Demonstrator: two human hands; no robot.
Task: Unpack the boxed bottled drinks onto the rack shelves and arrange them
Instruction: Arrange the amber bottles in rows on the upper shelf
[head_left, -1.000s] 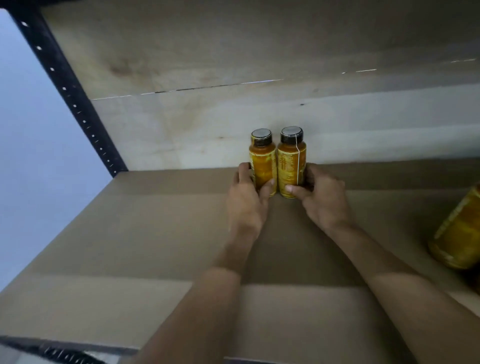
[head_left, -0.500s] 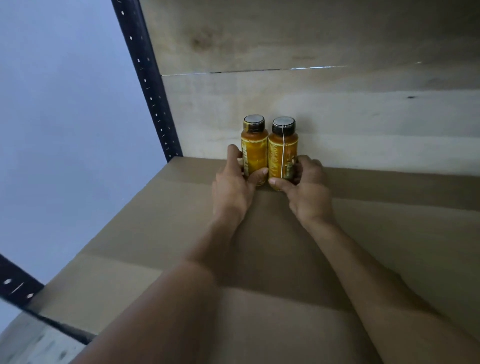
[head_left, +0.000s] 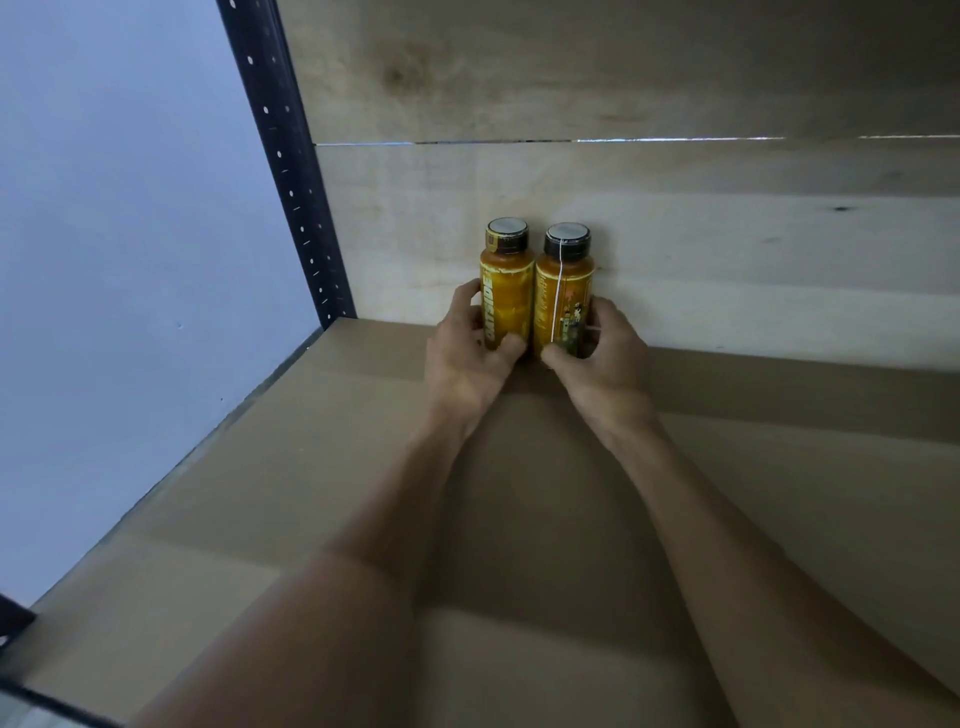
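Observation:
Two orange drink bottles with black caps stand upright, side by side, at the back of the brown shelf board, close to the pale wooden back panel. My left hand grips the lower part of the left bottle, thumb across its front. My right hand grips the lower part of the right bottle the same way. The two bottles touch each other.
A black perforated rack upright rises at the shelf's back left corner, with a pale wall to its left. The wooden back panel has a thin horizontal gap. A black rail edge shows at the lower left.
Both hands have carried the two bottles leftward along the back of the shelf, nearer the black upright. A third bottle seen at the right edge one second ago is out of view.

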